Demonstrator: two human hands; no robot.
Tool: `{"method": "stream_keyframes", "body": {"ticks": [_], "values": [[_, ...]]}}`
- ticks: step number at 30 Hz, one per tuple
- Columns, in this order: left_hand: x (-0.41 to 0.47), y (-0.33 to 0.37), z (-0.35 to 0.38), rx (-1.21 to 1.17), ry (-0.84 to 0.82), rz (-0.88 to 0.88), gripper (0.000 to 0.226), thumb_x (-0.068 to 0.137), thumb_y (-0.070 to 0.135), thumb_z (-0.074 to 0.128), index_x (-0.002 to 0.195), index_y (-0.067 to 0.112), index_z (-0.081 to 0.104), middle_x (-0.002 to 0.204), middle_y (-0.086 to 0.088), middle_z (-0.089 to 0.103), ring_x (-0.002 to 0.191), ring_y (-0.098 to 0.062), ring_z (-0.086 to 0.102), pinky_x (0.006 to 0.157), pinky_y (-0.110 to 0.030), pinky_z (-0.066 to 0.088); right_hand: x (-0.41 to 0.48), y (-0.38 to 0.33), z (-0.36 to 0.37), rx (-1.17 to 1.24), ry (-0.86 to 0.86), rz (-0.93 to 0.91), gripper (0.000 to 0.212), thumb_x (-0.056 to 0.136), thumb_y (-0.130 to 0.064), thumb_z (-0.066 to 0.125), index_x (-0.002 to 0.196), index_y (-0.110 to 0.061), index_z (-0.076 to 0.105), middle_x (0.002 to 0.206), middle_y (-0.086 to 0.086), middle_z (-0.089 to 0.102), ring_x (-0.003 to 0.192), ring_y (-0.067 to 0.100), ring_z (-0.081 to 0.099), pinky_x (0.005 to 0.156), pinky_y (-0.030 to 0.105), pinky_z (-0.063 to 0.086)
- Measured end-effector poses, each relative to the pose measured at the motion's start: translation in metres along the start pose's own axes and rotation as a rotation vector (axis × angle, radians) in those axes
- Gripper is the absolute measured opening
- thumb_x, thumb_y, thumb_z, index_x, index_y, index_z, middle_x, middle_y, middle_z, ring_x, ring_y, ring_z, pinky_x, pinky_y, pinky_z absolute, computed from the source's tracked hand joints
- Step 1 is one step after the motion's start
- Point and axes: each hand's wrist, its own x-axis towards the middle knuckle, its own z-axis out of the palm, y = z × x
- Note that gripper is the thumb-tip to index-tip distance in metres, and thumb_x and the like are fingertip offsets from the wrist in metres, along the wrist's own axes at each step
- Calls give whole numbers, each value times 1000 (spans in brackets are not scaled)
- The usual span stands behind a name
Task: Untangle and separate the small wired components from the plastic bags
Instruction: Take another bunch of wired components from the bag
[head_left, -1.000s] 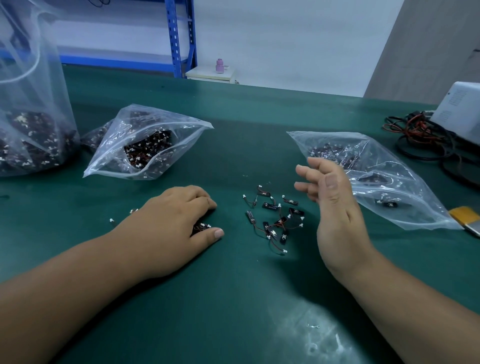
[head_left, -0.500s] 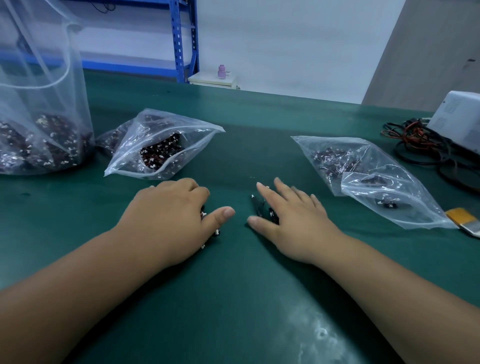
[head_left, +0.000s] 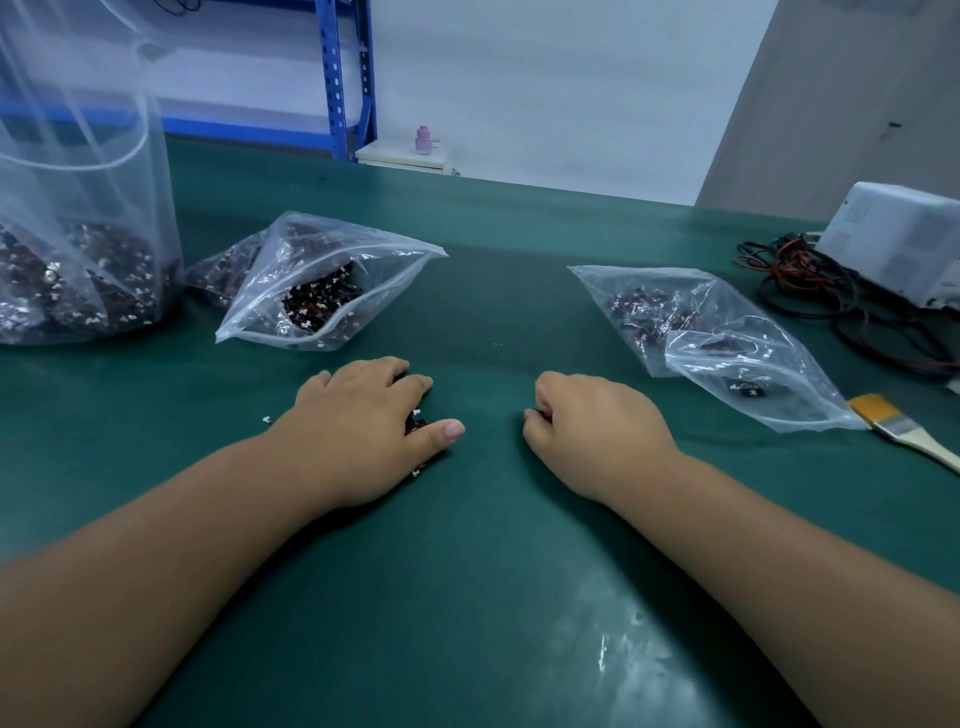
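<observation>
1. Head view, against half a second ago: my right hand (head_left: 597, 431), then flat and splayed, now has its fingers curled tight round a cluster of wired components (head_left: 535, 413) on the green mat (head_left: 467, 571);
2. My left hand (head_left: 363, 421) stays palm-down, fingers together and thumb out, covering its own pile (head_left: 415, 423) near the open plastic bag (head_left: 322, 291).

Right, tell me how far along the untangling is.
Little looks done: no sorted pieces show. In hand: the left hand covers a cluster of components on the mat; the right hand curls round more. Left: the big bag, middle bag and right bag all hold dense clumps.
</observation>
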Motion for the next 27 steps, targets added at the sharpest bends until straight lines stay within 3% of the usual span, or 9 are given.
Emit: {"method": "stream_keyframes", "body": {"ticks": [3, 7, 15, 17, 24, 27], "values": [[0, 1, -1, 9, 25, 15, 89, 75, 81, 8, 144, 35, 38, 152, 10, 33, 140, -15, 29, 113, -44, 29, -21, 10, -8, -24, 8, 52, 24, 91, -30, 45, 73, -20, 33, 66, -4, 45, 57, 21, 41, 47, 31, 21], [1, 4, -1, -22, 54, 46, 84, 79, 78, 15, 142, 30, 44, 148, 10, 39, 136, -14, 36, 108, -38, 35, -33, 21, -14, -11, 2, 44, 13, 91, -25, 46, 83, -19, 37, 69, -1, 47, 64, 30, 46, 50, 35, 24], [3, 15, 2, -44, 79, 160, 69, 87, 71, 26, 141, 33, 46, 147, 14, 39, 135, -10, 35, 107, -30, 30, -29, 31, -12, -18, -54, -102, 23, 101, -35, 32, 81, -23, 29, 71, -1, 46, 70, 31, 50, 58, 39, 37], [4, 14, 2, -46, 83, 162, 69, 87, 71, 26, 141, 34, 45, 147, 15, 39, 135, -9, 34, 106, -29, 29, -32, 32, -12, -7, -36, -115, 24, 101, -36, 31, 81, -24, 26, 67, -2, 43, 69, 32, 48, 58, 39, 35], [3, 11, 5, -67, 93, 174, 71, 85, 73, 23, 140, 35, 46, 146, 18, 39, 135, -6, 34, 107, -29, 29, -31, 41, -15, -66, 45, 85, 20, 100, -29, 37, 83, -18, 36, 63, 0, 40, 65, 36, 43, 54, 38, 26], [4, 9, 6, -76, 100, 185, 67, 88, 73, 26, 140, 35, 46, 145, 19, 40, 134, -6, 35, 109, -31, 31, -34, 48, -20, -62, 18, 91, 21, 101, -30, 37, 88, -16, 44, 71, 4, 51, 71, 36, 51, 58, 40, 40]]}}
